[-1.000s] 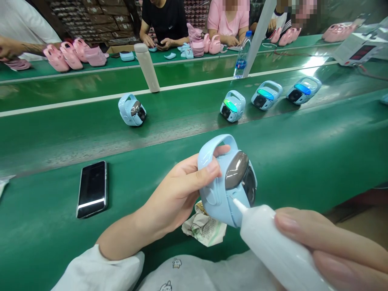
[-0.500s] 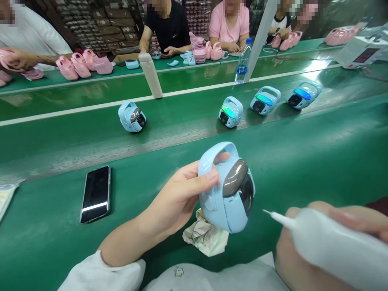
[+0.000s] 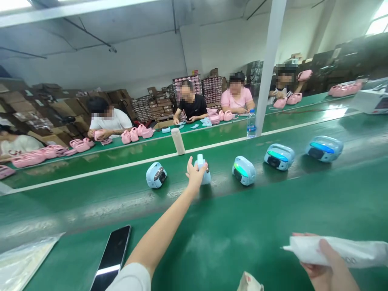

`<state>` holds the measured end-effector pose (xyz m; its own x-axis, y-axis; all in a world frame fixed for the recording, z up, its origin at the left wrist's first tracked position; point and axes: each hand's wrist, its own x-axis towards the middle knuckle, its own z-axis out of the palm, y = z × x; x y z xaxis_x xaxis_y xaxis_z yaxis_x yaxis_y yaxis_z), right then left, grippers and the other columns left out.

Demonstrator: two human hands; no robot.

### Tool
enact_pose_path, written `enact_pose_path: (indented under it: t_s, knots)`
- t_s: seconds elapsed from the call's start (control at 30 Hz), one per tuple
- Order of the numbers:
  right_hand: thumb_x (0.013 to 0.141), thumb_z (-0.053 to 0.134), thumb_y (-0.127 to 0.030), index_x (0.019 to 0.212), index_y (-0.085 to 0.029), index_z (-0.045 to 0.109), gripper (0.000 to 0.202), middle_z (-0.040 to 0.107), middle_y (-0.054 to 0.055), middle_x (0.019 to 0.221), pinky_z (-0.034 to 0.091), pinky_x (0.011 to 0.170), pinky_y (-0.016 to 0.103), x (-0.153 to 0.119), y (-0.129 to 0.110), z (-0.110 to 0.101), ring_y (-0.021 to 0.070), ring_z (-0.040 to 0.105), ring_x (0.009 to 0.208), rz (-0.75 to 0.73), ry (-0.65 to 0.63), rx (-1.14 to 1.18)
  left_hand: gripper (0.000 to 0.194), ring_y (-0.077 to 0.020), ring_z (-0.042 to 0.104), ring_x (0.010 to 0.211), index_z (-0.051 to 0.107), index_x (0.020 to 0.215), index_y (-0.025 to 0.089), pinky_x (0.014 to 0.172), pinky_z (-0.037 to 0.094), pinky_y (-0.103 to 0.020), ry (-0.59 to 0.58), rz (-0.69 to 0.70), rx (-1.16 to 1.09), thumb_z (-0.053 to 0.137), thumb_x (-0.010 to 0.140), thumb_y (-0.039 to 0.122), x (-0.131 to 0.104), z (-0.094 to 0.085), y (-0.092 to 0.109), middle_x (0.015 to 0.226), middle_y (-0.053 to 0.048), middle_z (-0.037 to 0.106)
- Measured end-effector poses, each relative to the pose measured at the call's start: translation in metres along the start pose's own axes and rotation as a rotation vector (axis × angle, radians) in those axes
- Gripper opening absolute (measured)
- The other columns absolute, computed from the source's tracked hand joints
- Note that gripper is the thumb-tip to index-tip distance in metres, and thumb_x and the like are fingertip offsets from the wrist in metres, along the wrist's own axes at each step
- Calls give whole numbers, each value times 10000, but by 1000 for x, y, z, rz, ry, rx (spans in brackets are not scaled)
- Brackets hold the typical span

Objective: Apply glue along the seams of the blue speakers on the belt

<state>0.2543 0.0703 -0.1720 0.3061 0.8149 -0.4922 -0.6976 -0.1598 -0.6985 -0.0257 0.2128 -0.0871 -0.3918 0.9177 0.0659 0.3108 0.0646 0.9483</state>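
Observation:
Out on the belt, my left hand [image 3: 195,173] is at a small light-blue speaker [image 3: 207,176] with a carry handle. Its fingers are spread apart, with the thumb across the speaker, which stands upright and is partly hidden by the hand. In my right hand [image 3: 325,266], low on the right, is a white squeeze bottle [image 3: 315,248] with a thin nozzle pointing left. Another unlit blue speaker [image 3: 156,176] stands to the left of my left hand. To the right are blue speakers with lit tops: two green ones [image 3: 244,171] [image 3: 279,157] and one blue [image 3: 324,149].
A phone [image 3: 112,256] and a plastic-wrapped sheet [image 3: 27,262] lie on the near left. Crumpled paper [image 3: 250,283] shows at the bottom edge. Across the belt stand a beige cylinder [image 3: 178,141], a water bottle [image 3: 251,124] and a white post [image 3: 270,64]. Several people sit behind pink casings [image 3: 138,133].
My left hand has carried the speaker forward from in front of me onto the belt and spread its fingers. The squeeze bottle has moved away to the right. The view has tilted up.

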Motion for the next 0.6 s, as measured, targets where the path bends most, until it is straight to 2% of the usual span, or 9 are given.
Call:
enact_pose_path:
  t_s: [0.03, 0.1, 0.17, 0.23, 0.33, 0.43, 0.5, 0.6]
  knots:
    - [467, 849, -397, 768, -177, 645, 425, 679, 50, 747, 457, 344, 215, 2, 3, -2, 152, 537, 523, 3, -26, -14, 310, -308, 222, 1370, 583, 1124, 178, 1100, 186, -567, 20, 3, 99, 581, 845, 315, 18, 5, -4, 1492, -83, 294]
    - [542, 823, -406, 773, -182, 646, 368, 686, 62, 750, 426, 320, 231, 3, 8, -3, 158, 535, 486, -6, -83, -22, 329, -320, 210, 1372, 562, 1162, 183, 1097, 173, -594, 35, -1, 258, 573, 855, 302, 48, 14, -12, 1494, -81, 279]
    - [591, 803, -411, 770, -185, 642, 331, 687, 65, 728, 394, 300, 241, 3, 13, -1, 164, 532, 445, -38, -112, -20, 364, -316, 288, 1337, 529, 1212, 192, 1077, 237, -590, 43, 6, 341, 558, 868, 308, 68, 19, -19, 1462, -94, 328]
    - [596, 806, -410, 762, -185, 635, 327, 686, 61, 701, 374, 290, 247, 2, 16, 3, 164, 520, 409, -55, -121, -19, 387, -307, 356, 1296, 503, 1243, 202, 1051, 299, -574, 58, 31, 370, 548, 876, 315, 79, 19, -26, 1430, -101, 369]
    - [600, 806, -430, 781, -184, 636, 350, 689, 42, 714, 384, 300, 219, -3, 15, 8, 135, 512, 402, -78, -129, -14, 439, -313, 372, 1282, 457, 1289, 211, 1036, 318, -575, 83, 125, 362, 544, 876, 334, 77, 13, -36, 1424, -107, 368]
    - [615, 796, -457, 762, -168, 637, 361, 677, 24, 707, 388, 312, 167, -14, 10, 14, 103, 513, 424, -88, -146, -18, 506, -331, 345, 1296, 382, 1347, 214, 1041, 291, -600, 86, 275, 343, 516, 886, 373, 59, 11, -42, 1449, -114, 322]
    - [615, 798, -459, 756, -164, 638, 365, 669, 17, 707, 395, 331, 149, -21, 6, 18, 95, 523, 450, -94, -155, -20, 514, -341, 288, 1330, 352, 1368, 223, 1061, 253, -607, 71, 377, 358, 499, 896, 363, 45, 22, -40, 1485, -113, 262]
    - [611, 805, -455, 763, -168, 640, 364, 667, 12, 719, 407, 366, 139, -29, 0, 23, 88, 527, 479, -109, -169, -9, 525, -346, 155, 1388, 350, 1375, 225, 1099, 162, -611, -31, 516, 457, 526, 884, 291, 30, 57, -27, 1531, -101, 168]
